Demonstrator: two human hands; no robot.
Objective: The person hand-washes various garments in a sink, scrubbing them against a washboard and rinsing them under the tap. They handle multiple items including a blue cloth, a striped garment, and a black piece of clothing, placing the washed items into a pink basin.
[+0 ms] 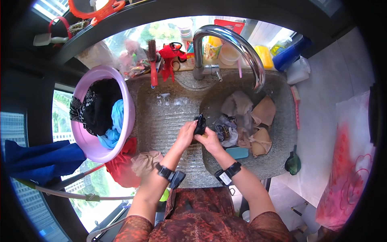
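Note:
Between my two hands is a small black wet-looking cloth [200, 124], bunched up above the divider of a stone laundry sink [169, 90]. My left hand [186, 133] grips it from the left, thumb on top. From the right, my right hand [209, 139] pinches its lower edge. To the right, the basin holds beige bra cups [264, 111], a greyish cloth [239, 104] and a patterned pale garment [226, 130]. A teal soap dish or brush [237, 153] lies at the basin's near edge. Left of my hands is the sink's ribbed washboard [169, 127].
A pink tub [130, 127] of black and blue clothes stands at left. Beige cloth [147, 161] and red cloth [122, 166] lie on the near-left edge. The chrome faucet [231, 31] arches over the basin. A red-handled hairbrush [153, 65] and a pink brush [296, 106] flank the sink.

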